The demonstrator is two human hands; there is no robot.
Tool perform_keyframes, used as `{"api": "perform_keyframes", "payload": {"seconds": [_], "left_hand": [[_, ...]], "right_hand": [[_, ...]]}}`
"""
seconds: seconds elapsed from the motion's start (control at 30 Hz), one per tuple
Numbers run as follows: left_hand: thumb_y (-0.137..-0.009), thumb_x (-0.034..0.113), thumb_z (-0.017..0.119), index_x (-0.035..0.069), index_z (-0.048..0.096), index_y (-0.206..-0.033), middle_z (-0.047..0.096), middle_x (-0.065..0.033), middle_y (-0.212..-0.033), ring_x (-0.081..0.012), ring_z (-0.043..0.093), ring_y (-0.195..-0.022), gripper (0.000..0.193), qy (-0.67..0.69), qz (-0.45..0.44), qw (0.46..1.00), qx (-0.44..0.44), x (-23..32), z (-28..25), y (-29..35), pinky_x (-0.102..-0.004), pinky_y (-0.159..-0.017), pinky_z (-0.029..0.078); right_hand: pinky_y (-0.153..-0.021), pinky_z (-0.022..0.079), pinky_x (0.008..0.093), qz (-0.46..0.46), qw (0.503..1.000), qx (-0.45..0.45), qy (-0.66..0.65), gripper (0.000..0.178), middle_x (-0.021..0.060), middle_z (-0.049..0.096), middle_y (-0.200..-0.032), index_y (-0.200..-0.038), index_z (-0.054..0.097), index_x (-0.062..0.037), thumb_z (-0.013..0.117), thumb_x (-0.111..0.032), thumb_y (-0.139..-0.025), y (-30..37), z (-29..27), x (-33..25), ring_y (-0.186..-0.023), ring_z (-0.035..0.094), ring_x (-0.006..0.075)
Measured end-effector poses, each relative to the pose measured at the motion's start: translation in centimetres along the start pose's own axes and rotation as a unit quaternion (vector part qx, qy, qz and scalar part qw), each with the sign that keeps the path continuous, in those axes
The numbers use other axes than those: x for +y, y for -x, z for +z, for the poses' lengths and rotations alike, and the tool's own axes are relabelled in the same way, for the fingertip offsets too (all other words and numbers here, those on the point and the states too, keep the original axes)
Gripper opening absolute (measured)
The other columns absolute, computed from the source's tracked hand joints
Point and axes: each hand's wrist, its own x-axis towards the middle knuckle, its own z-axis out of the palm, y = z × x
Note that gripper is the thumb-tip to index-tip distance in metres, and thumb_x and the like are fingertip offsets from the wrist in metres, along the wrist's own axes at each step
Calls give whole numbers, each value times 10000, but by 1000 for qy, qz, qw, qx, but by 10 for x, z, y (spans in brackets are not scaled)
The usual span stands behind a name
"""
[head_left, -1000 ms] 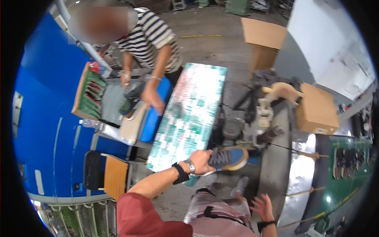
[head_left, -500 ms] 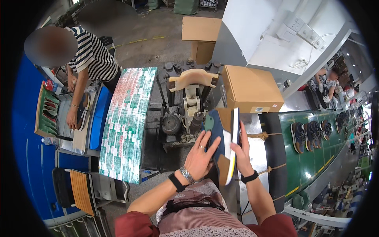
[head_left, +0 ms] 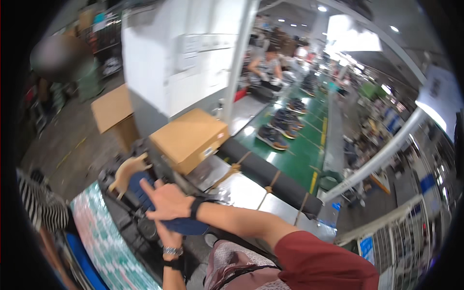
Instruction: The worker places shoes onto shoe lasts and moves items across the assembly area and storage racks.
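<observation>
Both hands, right hand (head_left: 166, 202) flat and open on top, left hand (head_left: 169, 238) gripping underneath, have the dark blue shoe (head_left: 180, 224) at the machine (head_left: 128, 171) lower left, so it looks mid-job, not yet on the green belt (head_left: 295, 145).

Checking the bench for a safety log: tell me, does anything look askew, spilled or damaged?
Nothing stands out. Both hands, right hand and left hand, hold a dark blue shoe; the cardboard box sits flat.

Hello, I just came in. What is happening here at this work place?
A person is holding a dark blue shoe with both hands in front of a machine. The right hand lies flat on top of the shoe, and the left hand supports it from below. A cardboard box sits just behind. Beyond it, a green conveyor belt carries more shoes. Another person in a striped shirt stands at the left.
</observation>
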Motion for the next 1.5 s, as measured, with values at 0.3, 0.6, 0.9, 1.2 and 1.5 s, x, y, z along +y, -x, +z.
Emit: {"api": "perform_keyframes", "payload": {"seconds": [0.3, 0.6, 0.9, 1.2, 1.5], "left_hand": [[-956, 191, 681, 39, 286, -1570, 401, -184, -1566, -342, 471, -1405, 745, 13, -64, 995, 80, -16, -50, 31, -562, -1103, 447], [-887, 315, 750, 54, 459, -1414, 530, -175, -1369, -345, 573, -1216, 656, -15, -119, 991, 58, -15, 3, 38, -455, -998, 480], [-901, 320, 738, 79, 515, -1312, 568, -137, -1236, -294, 594, -1119, 525, -127, -154, 976, 84, 9, 6, 62, -413, -919, 495], [-915, 325, 726, 105, 570, -1209, 605, -99, -1104, -243, 615, -1022, 399, -235, -194, 942, 141, 39, -40, 116, -371, -841, 510], [-929, 330, 714, 131, 625, -1107, 643, -61, -971, -192, 637, -925, 281, -352, -210, 889, 204, 70, -86, 188, -329, -762, 525]], "right_hand": [[-679, 544, 510, 32, 999, 18, -37, 1079, 341, 537, -1040, -1590, 171, 24, 745, -336, -750, 51, -2, 1, -745, 624, 489], [-711, 552, 509, 18, 996, 22, -81, 1084, 359, 526, -1061, -1599, 144, 11, 733, -288, -739, 54, 10, 9, -758, 627, 496], [-801, 560, 520, 10, 994, 37, -103, 1045, 406, 451, -1294, -1620, 63, -56, 698, -311, -831, 75, -4, 5, -861, 639, 526], [-960, 522, 437, -3, 982, 98, -162, 922, 325, 406, -1472, -1634, 78, -81, 601, -415, -952, 137, -7, -7, -1126, 620, 454], [-1052, 453, 383, 289, 413, -188, -843, 761, 132, 574, -1387, -1481, 456, -57, 536, -631, -989, 99, 102, 65, -1302, 520, 248]]}}
